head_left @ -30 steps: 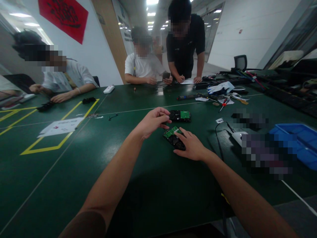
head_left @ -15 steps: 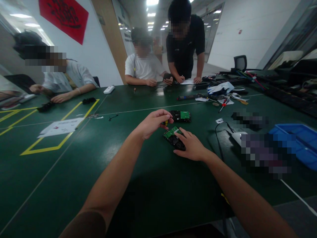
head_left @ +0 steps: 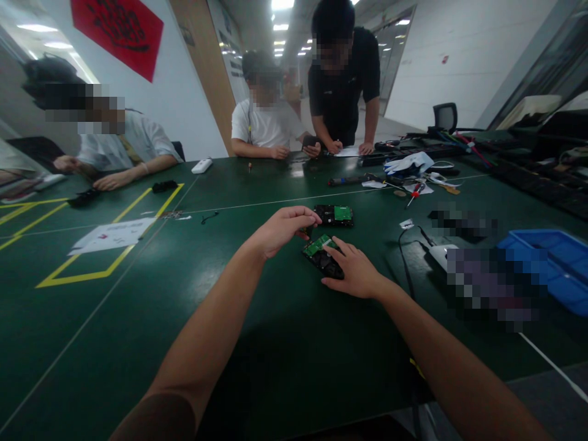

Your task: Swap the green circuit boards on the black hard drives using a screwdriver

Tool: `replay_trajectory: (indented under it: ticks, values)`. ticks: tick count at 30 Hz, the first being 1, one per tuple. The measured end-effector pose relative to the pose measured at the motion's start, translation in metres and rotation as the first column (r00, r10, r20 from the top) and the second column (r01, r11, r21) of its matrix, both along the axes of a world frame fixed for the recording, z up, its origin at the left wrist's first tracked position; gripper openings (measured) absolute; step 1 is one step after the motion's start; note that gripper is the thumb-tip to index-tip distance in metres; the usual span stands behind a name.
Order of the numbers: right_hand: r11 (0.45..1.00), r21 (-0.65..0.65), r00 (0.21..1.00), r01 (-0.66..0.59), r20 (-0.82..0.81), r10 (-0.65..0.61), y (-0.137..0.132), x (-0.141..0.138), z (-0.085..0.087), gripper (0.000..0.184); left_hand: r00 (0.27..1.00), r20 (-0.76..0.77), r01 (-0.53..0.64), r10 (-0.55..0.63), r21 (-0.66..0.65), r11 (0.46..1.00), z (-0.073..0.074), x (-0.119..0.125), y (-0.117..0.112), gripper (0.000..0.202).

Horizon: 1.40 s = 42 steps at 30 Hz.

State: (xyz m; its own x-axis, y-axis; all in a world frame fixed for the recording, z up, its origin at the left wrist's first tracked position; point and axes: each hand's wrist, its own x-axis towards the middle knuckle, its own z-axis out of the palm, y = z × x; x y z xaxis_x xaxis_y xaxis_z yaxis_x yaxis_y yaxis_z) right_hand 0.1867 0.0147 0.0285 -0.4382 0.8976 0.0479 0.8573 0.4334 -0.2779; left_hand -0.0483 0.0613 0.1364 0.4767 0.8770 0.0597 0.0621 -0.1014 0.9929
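Observation:
A hard drive [head_left: 316, 248] with a green circuit board on its upper face lies at a slant on the dark green table. Across its right end rests my right hand [head_left: 356, 267], fingers spread over the top and thumb along the near side, gripping it in place. My left hand [head_left: 290, 229] is closed in a pinch just above the drive's far left corner. Between its fingertips is a small, slim tool like a screwdriver, mostly hidden by the fingers. Just beyond both hands lies a second hard drive [head_left: 337, 215], its green board showing too.
To the right are a cable [head_left: 404, 269], a blurred-out item and a blue plastic bin [head_left: 551, 263]. Tools and a white-blue bag [head_left: 408, 163] lie farther back. At left are a paper sheet [head_left: 113, 236] and yellow tape [head_left: 87, 280]. Several people are across the table.
My left hand's fingers have turned slightly, and the yellow part seen beneath them before is now dark or hidden. My right hand and both hard drives have stayed put.

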Motion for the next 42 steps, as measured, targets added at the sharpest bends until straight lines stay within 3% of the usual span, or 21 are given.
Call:
replay_trajectory:
  ticks: [17, 32, 42]
  values:
    - [1.0, 0.012, 1.0, -0.001, -0.003, 0.001, 0.0008, 0.0006, -0.0018, 0.095, 0.999, 0.025, 0.039, -0.039, 0.008, 0.999, 0.0001, -0.0013, 0.0007, 0.017]
    - [1.0, 0.001, 1.0, -0.005, -0.009, 0.005, 0.0012, 0.0008, -0.0028, 0.094, 0.991, 0.135, -0.005, 0.02, -0.111, 0.994, -0.0018, 0.0013, -0.0006, 0.009]
    - [1.0, 0.024, 1.0, -0.003, -0.007, 0.004, 0.0015, 0.0007, -0.0039, 0.095, 0.996, 0.082, -0.017, 0.022, -0.05, 0.999, -0.0031, -0.0004, 0.0022, 0.014]
